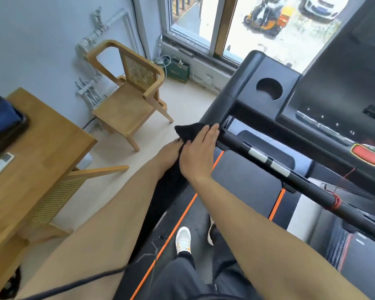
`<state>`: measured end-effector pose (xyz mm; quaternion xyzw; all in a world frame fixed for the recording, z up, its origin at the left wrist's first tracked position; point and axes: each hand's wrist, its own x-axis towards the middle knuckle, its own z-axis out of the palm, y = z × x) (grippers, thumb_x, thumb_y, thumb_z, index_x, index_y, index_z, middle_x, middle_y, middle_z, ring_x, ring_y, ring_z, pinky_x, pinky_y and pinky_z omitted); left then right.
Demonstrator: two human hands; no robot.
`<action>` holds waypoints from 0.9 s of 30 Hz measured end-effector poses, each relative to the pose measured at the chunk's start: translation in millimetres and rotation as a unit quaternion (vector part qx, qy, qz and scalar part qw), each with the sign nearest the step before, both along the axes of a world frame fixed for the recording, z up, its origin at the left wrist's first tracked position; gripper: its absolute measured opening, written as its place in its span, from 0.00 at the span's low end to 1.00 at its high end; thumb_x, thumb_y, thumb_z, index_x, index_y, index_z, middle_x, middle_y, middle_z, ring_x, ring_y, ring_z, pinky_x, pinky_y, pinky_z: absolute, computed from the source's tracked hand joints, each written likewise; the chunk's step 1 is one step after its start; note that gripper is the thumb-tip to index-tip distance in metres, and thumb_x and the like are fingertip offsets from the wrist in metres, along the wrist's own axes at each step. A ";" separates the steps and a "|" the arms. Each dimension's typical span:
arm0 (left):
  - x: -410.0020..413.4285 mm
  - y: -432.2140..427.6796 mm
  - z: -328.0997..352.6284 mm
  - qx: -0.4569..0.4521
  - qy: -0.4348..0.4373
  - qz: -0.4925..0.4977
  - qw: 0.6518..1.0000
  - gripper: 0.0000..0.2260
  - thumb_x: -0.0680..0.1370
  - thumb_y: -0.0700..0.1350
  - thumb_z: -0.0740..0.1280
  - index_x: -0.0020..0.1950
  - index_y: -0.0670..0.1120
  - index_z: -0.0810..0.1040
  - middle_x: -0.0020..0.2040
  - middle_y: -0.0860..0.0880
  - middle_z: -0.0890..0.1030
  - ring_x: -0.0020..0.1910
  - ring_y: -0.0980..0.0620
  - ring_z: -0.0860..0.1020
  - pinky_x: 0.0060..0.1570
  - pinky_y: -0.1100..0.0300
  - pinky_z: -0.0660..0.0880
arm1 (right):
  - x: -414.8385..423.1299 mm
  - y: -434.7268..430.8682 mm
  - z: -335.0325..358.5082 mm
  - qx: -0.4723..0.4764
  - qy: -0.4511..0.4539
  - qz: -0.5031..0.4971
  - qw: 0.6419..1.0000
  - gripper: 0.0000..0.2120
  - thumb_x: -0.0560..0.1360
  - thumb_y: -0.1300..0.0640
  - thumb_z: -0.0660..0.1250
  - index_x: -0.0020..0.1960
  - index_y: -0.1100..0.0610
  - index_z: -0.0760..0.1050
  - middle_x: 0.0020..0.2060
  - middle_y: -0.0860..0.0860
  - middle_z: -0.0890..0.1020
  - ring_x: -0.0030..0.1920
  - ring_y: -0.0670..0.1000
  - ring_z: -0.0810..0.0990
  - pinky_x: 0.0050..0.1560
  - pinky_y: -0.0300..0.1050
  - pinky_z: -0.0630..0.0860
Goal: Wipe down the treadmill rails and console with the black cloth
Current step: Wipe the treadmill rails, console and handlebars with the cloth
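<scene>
The cloth (188,131) lies at mid-frame, draped over the left rail (223,100) where it meets the crossbar (290,176); one corner pokes out past the rail's outer edge. The right hand (200,152) presses flat on it, fingers straight and together, fingertips at the bar's end. The left hand (171,151) touches the cloth's lower edge from outside the rail; its fingers are hidden, so I cannot tell its grip. The console (344,83) fills the upper right. Left of the rail, bare floor (108,152) lies open up to the chair (134,89) and the table (41,159) edge.
</scene>
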<state>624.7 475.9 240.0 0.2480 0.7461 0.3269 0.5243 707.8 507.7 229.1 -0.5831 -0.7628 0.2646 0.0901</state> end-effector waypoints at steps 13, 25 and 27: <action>4.6 190.9 2.0 -0.050 -0.003 0.022 0.998 0.24 0.86 0.54 0.51 0.71 0.38 0.73 0.70 0.41 0.75 0.68 0.44 0.73 0.65 0.57 0.66 | 2.2 146.3 21.4 -0.248 -0.064 -0.054 0.965 0.25 0.84 0.53 0.43 0.80 0.54 0.49 0.73 0.66 0.64 0.70 0.61 0.68 0.74 0.62 0.59; 23.3 152.4 -2.6 0.043 0.236 -0.119 0.963 0.23 0.85 0.53 0.49 0.80 0.54 0.58 0.74 0.48 0.71 0.70 0.46 0.71 0.66 0.48 0.67 | 33.8 176.4 9.1 -0.321 0.035 -0.039 0.946 0.28 0.85 0.45 0.39 0.81 0.54 0.54 0.75 0.59 0.68 0.74 0.60 0.66 0.74 0.57 0.60; 15.3 158.5 -9.0 0.015 0.169 -0.084 0.982 0.21 0.85 0.56 0.48 0.75 0.51 0.67 0.69 0.47 0.76 0.66 0.44 0.74 0.67 0.48 0.68 | 27.5 174.8 14.4 -0.349 0.054 -0.078 0.932 0.34 0.84 0.40 0.38 0.79 0.59 0.62 0.74 0.60 0.69 0.73 0.59 0.68 0.73 0.54 0.61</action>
